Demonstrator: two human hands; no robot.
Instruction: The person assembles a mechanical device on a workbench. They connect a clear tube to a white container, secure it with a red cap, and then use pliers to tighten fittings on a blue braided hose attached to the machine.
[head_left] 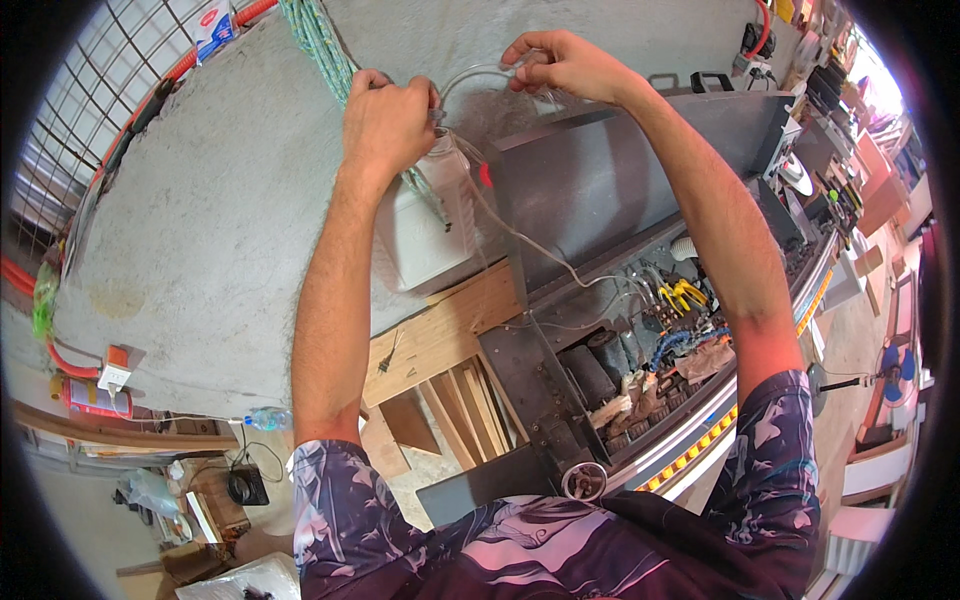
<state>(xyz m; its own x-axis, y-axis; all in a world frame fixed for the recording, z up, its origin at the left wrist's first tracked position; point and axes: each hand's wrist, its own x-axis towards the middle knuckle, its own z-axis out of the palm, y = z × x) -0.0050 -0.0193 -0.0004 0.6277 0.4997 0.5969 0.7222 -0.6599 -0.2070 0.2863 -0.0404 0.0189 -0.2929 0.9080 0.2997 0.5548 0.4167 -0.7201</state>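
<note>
At twelve o'clock, the left hand (385, 120) is fisted round the neck of a white plastic jug (428, 225) while the right hand (562, 65) pinches the clear tube (470, 75) looping between them, so the tube seems only partly fed in.

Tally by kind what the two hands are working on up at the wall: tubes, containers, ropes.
Clear tube: 1, pinched by left hand and right hand
White container: 1
Green rope: 1
Total: 3
</note>
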